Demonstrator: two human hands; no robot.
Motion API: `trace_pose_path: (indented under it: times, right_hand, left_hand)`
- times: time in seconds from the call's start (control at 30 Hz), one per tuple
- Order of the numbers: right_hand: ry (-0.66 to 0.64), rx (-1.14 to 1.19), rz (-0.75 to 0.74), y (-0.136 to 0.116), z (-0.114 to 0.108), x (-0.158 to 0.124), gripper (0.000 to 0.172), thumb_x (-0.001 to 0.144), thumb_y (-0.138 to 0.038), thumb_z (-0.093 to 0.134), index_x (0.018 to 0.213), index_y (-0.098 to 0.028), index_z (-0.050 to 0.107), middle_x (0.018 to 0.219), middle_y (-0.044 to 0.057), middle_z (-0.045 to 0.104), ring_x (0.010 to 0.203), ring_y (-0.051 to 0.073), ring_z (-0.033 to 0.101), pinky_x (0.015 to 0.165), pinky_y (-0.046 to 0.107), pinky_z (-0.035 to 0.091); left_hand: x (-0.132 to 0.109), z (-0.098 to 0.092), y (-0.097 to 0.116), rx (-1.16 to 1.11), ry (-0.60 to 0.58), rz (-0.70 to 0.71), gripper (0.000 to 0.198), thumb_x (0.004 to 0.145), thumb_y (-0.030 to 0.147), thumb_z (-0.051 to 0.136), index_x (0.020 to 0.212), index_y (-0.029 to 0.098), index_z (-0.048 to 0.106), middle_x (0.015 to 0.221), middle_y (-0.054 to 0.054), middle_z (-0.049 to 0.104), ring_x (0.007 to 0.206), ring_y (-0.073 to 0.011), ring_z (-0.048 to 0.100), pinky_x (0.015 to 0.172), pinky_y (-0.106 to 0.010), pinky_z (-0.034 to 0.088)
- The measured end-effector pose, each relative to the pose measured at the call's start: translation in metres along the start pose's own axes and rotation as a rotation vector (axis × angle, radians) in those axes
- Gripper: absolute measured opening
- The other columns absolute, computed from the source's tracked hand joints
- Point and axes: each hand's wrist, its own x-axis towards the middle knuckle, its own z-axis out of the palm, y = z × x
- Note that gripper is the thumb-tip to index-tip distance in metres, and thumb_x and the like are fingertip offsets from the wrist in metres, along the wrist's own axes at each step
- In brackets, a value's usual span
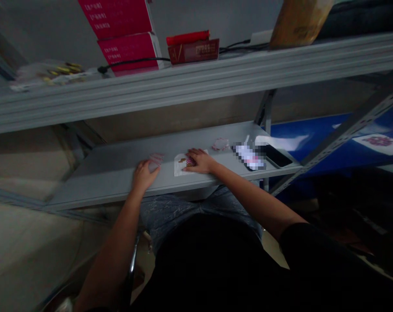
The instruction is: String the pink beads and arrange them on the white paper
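Lying open, left hand (144, 173) sits beside a blurred packet (156, 158); open right hand (201, 161) half-covers a pouch (179, 168).

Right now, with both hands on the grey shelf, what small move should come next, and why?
Probably close the right hand on the small packet and lift it: that hand rests flat on it, while the left hand lies on the shelf by a second packet.

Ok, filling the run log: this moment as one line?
left hand: on shelf beside clear packet | right hand: on white packet with pink beads | phone: right of it
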Motion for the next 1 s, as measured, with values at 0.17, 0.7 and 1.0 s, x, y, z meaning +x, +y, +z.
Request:
trace_pose_path:
  times: [0.17,0.7,1.0]
  right_hand:
    - [0.018,0.016,0.022,-0.003,-0.005,-0.003,0.080,0.089,-0.069,0.067,0.148,-0.017,0.053,0.156,0.020,0.051,0.148,0.039,0.042,0.122,0.055,0.033]
    - [0.115,-0.157,0.503,0.130,-0.092,-0.008,0.026,0.089,-0.020,0.062,0.109,-0.012,0.077,0.114,0.020,0.074,0.114,0.032,0.067,0.102,0.043,0.048]
    - [0.071,-0.092,0.531,0.126,-0.103,-0.017,0.011,0.083,-0.018,0.067,0.074,-0.015,0.072,0.082,0.015,0.075,0.082,0.022,0.068,0.076,0.033,0.047]
  left_hand:
    - [-0.003,0.003,0.001,0.109,-0.042,-0.008,0.063,0.096,0.054,0.050,0.142,0.011,0.059,0.152,-0.022,0.055,0.142,-0.0360,0.050,0.119,-0.048,0.036]
    - [-0.002,0.010,0.006,0.188,-0.184,-0.080,0.082,0.100,0.059,0.027,0.159,0.003,0.038,0.167,-0.029,0.029,0.156,-0.0446,0.027,0.124,-0.066,0.018]
    - [-0.008,0.002,0.018,0.099,-0.053,-0.123,0.095,0.096,0.064,0.039,0.159,-0.005,0.027,0.166,-0.034,0.027,0.157,-0.0456,0.022,0.126,-0.061,0.016]
